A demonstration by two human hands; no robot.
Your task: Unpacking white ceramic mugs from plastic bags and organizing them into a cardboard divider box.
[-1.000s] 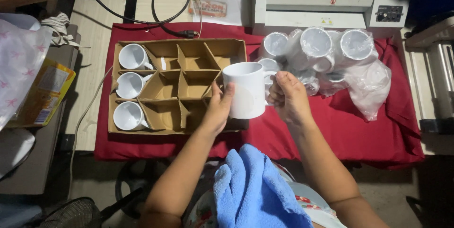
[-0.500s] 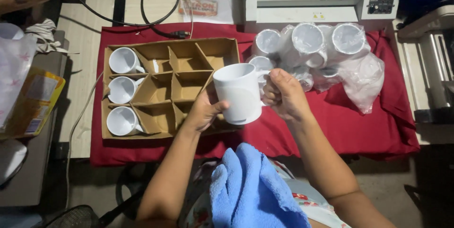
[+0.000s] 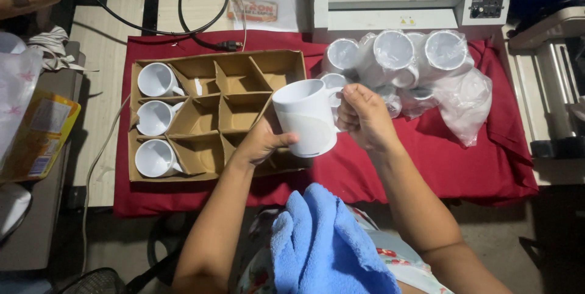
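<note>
Both the left hand (image 3: 263, 143) and right hand (image 3: 364, 116) gripped a plain white ceramic mug (image 3: 306, 117) above the divided cardboard box (image 3: 277, 62), where three white mugs (image 3: 156, 118) filled one column and six compartments stayed empty.

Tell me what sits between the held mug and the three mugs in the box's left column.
In the head view, empty cardboard compartments of the box lie between the held mug and the three mugs; the left hand also reaches across there.
</note>
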